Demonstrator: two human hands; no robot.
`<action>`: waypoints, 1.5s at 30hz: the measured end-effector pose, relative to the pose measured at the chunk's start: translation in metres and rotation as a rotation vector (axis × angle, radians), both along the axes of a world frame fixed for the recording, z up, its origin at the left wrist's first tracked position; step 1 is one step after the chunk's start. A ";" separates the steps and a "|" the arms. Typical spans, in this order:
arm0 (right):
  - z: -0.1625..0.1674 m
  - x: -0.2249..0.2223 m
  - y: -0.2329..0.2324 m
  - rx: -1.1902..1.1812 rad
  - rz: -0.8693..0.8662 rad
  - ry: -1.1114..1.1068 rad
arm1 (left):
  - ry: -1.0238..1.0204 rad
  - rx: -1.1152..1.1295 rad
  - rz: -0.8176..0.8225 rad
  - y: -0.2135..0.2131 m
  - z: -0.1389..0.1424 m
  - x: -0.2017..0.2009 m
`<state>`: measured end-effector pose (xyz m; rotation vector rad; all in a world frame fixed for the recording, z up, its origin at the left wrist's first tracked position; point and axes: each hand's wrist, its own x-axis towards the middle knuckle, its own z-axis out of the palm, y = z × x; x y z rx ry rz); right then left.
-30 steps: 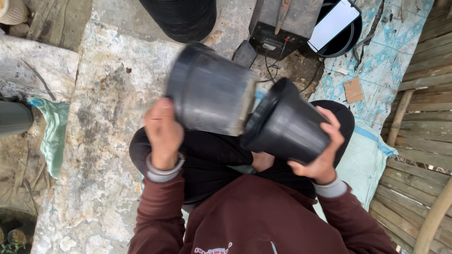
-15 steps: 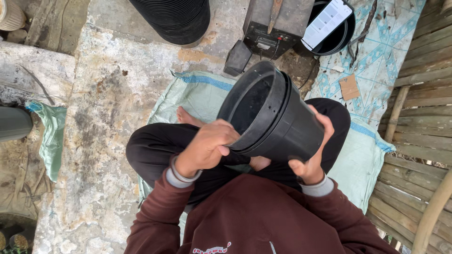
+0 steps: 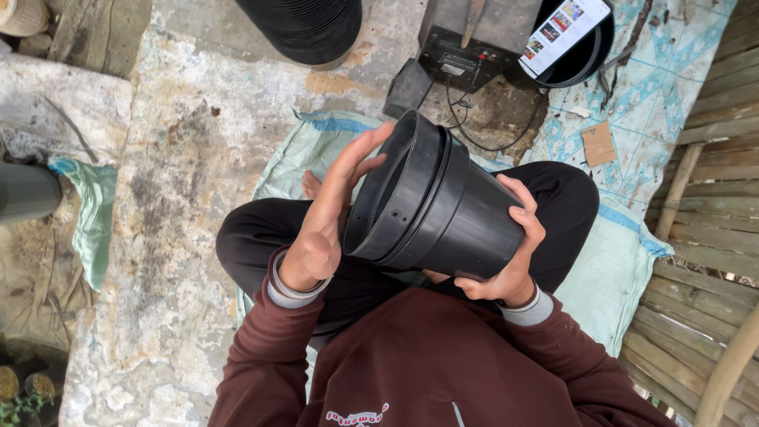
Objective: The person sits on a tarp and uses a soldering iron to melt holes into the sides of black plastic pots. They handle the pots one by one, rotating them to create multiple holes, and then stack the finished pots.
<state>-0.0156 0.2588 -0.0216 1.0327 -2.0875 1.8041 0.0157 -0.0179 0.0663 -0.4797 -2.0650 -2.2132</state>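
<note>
Now right hand [image 3: 506,265] cups black pot [image 3: 443,209]; left hand [image 3: 328,213] flat on rim.

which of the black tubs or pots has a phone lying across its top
The black tub at the top right, beside the dark box, has the phone across its rim; the nested pots in the hands have none.

Soft, even daylight with faint shadows; the picture is sharp, without glare.

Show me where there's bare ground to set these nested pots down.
Free: the concrete slab between the green cloth and the woven sack. Crowded: ahead, around the ribbed black drum, metal box and phone.
</note>
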 end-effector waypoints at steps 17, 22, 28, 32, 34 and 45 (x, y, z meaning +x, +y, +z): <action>-0.022 0.002 0.012 0.038 -0.080 -0.094 | -0.053 -0.099 -0.220 0.021 0.008 -0.011; -0.025 0.006 0.017 0.083 -0.155 -0.075 | -0.011 -0.118 -0.233 0.022 -0.006 -0.014; -0.020 0.002 0.015 0.064 -0.173 -0.031 | -0.081 -0.057 -0.075 0.028 -0.014 -0.014; -0.016 -0.004 0.014 0.066 -0.193 -0.007 | -0.206 -0.125 0.016 0.028 -0.017 -0.007; -0.016 -0.006 0.015 0.077 -0.196 -0.001 | -0.247 -0.149 0.049 0.027 -0.018 -0.004; -0.025 -0.003 0.036 0.047 -0.205 -0.059 | -0.208 -0.207 0.483 0.004 -0.004 0.004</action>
